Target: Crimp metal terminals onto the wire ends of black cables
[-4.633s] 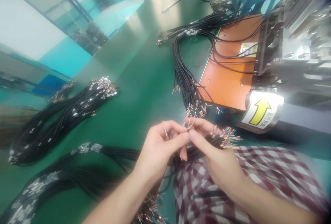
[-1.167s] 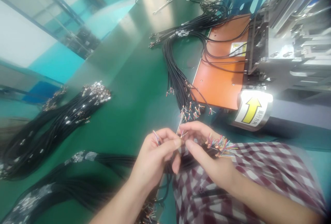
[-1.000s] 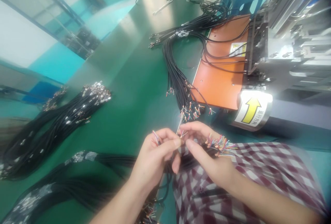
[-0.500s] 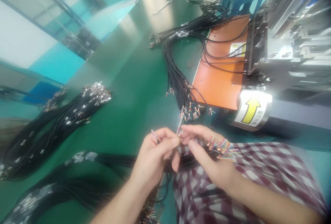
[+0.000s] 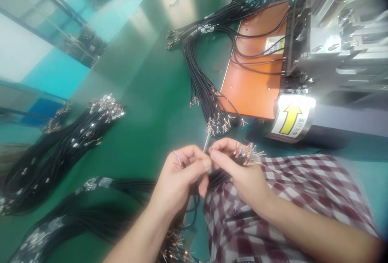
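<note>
My left hand [image 5: 177, 180] is closed, thumb and forefinger pinching a black cable whose end is mostly hidden by the fingertips. Another cable's thin coloured wires [image 5: 178, 158] poke out between its fingers. Right beside it, my right hand [image 5: 250, 182] has thumb and forefinger pressed together at the same cable end. A bundle of black cables runs through the right hand, its fanned coloured wire ends [image 5: 250, 154] showing above the thumb. Just beyond the fingertips, more cables with splayed wire ends [image 5: 220, 124] lie on the green table [image 5: 145, 105].
An orange plate [image 5: 251, 89] and metal machine [image 5: 339, 52] stand at the right, with a yellow-arrow label [image 5: 291, 118] on a rounded cover. Black cable bundles with connectors [image 5: 106, 111] lie at left. Checkered cloth [image 5: 291, 206] covers my lap.
My right thumb and forefinger have closed together at the cable end, where they were apart. The left hand keeps its pinch. The whole view has shifted slightly.
</note>
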A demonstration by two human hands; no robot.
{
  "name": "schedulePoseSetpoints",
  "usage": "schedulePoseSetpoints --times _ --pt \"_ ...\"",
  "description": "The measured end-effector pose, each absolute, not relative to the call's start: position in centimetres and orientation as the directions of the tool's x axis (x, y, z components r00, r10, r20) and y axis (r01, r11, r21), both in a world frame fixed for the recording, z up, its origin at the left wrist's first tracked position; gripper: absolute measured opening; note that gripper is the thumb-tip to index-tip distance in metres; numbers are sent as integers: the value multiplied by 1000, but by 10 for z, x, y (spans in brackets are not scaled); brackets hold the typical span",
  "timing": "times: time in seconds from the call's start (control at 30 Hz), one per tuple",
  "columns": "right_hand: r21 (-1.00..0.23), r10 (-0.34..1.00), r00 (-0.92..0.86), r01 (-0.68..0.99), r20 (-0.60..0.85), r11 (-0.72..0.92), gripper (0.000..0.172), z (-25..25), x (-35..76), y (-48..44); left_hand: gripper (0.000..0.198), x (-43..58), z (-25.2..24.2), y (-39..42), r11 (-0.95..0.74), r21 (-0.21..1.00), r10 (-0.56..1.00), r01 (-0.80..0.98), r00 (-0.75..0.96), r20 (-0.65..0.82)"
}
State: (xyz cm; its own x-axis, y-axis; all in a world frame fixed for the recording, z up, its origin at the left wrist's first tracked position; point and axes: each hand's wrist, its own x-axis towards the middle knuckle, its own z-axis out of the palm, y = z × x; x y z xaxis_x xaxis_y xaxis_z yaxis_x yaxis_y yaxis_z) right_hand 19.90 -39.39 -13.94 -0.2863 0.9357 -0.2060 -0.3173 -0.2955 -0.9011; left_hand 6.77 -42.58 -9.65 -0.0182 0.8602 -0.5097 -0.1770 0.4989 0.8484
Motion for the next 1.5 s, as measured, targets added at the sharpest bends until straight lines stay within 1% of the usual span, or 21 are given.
schedulePoseSetpoints --times 0.2,0.4,0.5,0.67,0.87,1.0,1.13,1.2,1.27,1.5 --pt "-883 926 -282 -325 -250 -337 16 -139 199 -392 20 66 -100 -426 494 852 863 -174 -25 -505" --pt "-862 914 -296 -343 -277 -373 16 -138 198 -390 20 67 -103 -427 458 860 878 -224 -36 -477" --pt "-812 893 -310 -391 -327 -433 18 -140 197 -391 20 69 -104 -427 433 864 887 -256 -47 -459" --pt "-681 842 -349 -496 -412 -539 16 -142 194 -393 19 71 -107 -428 396 873 905 -286 -42 -424" --pt "-611 847 -347 -587 -402 -531 16 -145 190 -402 16 73 -108 -429 367 877 920 -312 -19 -392" --pt "-630 865 -342 -594 -366 -501 13 -147 192 -406 15 74 -109 -430 347 892 931 -291 -11 -366" --pt "-708 903 -334 -566 -270 -421 14 -152 196 -407 18 74 -108 -430 346 908 934 -237 -5 -357" --pt "-726 908 -345 -558 -237 -401 11 -156 198 -407 18 74 -108 -431 353 908 932 -227 -7 -364" --pt "-716 901 -363 -561 -237 -415 8 -159 198 -407 18 74 -108 -431 363 904 927 -227 -10 -375" --pt "-677 891 -370 -587 -263 -443 11 -156 195 -407 21 72 -108 -430 384 901 920 -201 3 -391"
